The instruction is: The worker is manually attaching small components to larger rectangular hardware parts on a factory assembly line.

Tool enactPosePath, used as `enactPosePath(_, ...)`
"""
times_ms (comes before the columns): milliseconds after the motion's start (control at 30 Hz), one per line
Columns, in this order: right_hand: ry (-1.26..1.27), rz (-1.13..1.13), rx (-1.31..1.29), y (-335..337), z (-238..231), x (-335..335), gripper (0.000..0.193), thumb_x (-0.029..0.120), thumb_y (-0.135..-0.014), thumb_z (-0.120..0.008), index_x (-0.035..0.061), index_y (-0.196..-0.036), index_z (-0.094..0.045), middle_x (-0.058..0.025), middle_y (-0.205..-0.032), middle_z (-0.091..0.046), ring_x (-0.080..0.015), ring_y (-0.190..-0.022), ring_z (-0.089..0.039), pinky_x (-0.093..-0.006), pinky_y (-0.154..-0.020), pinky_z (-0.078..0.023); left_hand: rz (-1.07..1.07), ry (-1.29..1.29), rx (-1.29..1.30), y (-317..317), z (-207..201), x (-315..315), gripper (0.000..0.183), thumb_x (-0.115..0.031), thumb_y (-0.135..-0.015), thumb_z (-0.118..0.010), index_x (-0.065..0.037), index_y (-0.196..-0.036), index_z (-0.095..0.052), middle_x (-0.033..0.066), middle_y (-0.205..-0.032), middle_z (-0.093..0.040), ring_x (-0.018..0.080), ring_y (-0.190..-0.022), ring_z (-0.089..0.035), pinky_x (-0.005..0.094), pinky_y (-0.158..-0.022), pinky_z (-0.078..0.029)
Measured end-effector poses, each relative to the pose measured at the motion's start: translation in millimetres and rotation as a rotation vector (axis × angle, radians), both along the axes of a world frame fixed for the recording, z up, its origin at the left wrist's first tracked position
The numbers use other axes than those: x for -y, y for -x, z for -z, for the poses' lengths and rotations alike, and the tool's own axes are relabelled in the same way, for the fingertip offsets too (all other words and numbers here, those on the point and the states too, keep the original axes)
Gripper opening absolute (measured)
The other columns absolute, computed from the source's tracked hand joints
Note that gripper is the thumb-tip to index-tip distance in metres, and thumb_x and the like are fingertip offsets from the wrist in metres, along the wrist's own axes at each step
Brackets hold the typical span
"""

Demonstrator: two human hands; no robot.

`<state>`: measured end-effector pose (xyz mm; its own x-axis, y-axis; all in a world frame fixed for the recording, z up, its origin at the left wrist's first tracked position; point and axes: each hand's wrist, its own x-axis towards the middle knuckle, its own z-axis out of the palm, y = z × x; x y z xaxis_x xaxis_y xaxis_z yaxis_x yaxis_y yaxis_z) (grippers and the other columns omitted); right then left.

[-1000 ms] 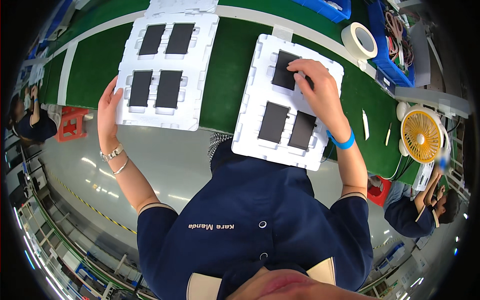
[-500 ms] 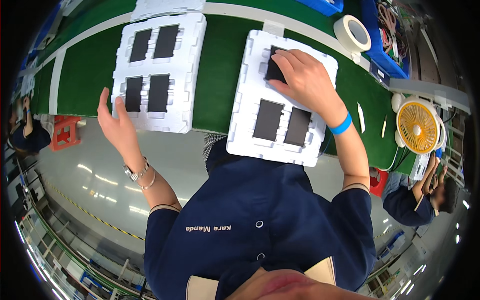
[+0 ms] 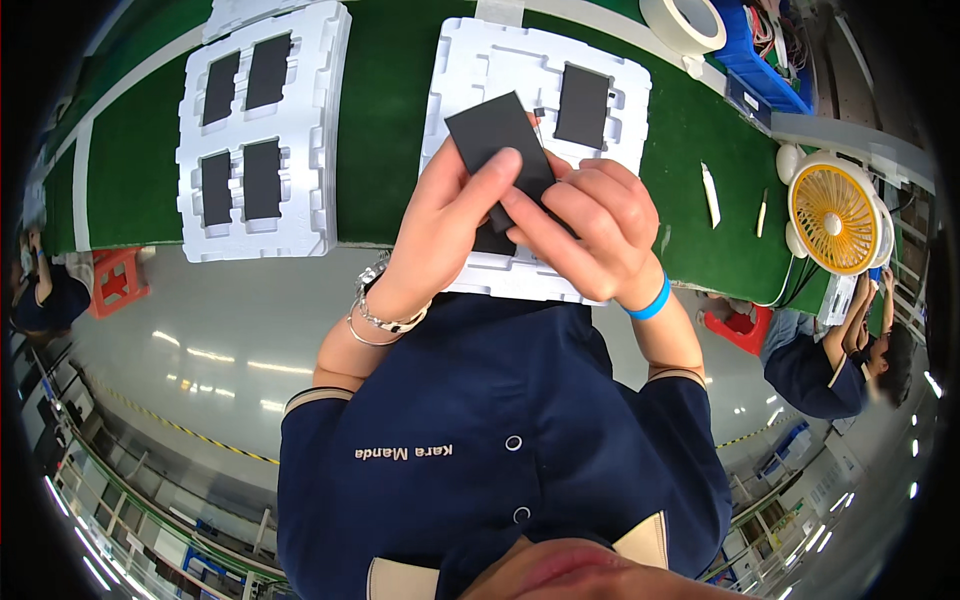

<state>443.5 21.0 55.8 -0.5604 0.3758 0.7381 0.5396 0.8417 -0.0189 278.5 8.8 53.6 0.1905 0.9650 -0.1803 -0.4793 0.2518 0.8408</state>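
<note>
Black slab: upper centre of the frame, tilted above the white tray on the green counter.
Left hand: fingers clamped on the slab, thumb on top.
Right hand: fingers curled, touching its lower end; whether they pinch, I can't tell.
Handling: probably light, stiff, smooth, dentable; best held by the long edges.

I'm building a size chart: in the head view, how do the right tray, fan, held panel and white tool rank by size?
1. Right tray
2. Fan and held panel: unsure, fingers partly cover the panel
3. White tool
</note>
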Motion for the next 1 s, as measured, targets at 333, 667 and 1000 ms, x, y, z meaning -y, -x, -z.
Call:
enactPosePath(333,1.239,0.008,-0.606,-21.5,-4.0,-1.2,0.013,0.003,-0.086,-0.063,-0.0026,-0.097,-0.062,-0.0089,-0.088,-0.061,-0.0168,-0.079,-0.061,-0.0302,-0.077,-0.052,0.038,-0.123,-0.446,-9.3,0.7,-0.8,0.029,-0.009,-0.084,-0.07,-0.002,-0.106,-0.053,0.0047,-0.08,-0.066,0.0095,-0.068,-0.063,0.0246,-0.061,-0.051)
enactPosePath(667,1.227,0.053,-0.559,-14.0,-2.5,-2.4,0.006,0.0,-0.082,-0.062,-0.0034,-0.086,-0.062,-0.007,-0.074,-0.063,-0.015,-0.069,-0.061,-0.0279,-0.07,-0.052,-0.071,-0.302,-0.769,-10.3,4.8,5.1,0.034,-0.01,-0.079,-0.072,-0.006,-0.106,-0.052,0.0087,-0.082,-0.065,0.022,-0.068,-0.066,0.0307,-0.062,-0.052)
enactPosePath(1000,1.2,0.097,-0.454,-11.2,-6.1,-3.3,0.004,0.001,-0.081,-0.064,-0.0017,-0.083,-0.062,-0.0047,-0.071,-0.062,-0.0127,-0.066,-0.058,-0.0266,-0.065,-0.05,-0.144,-0.449,-0.877,-11.1,10.2,8.6,0.033,-0.011,-0.078,-0.072,-0.007,-0.105,-0.053,0.0097,-0.082,-0.065,0.0245,-0.068,-0.067,0.032,-0.061,-0.053)
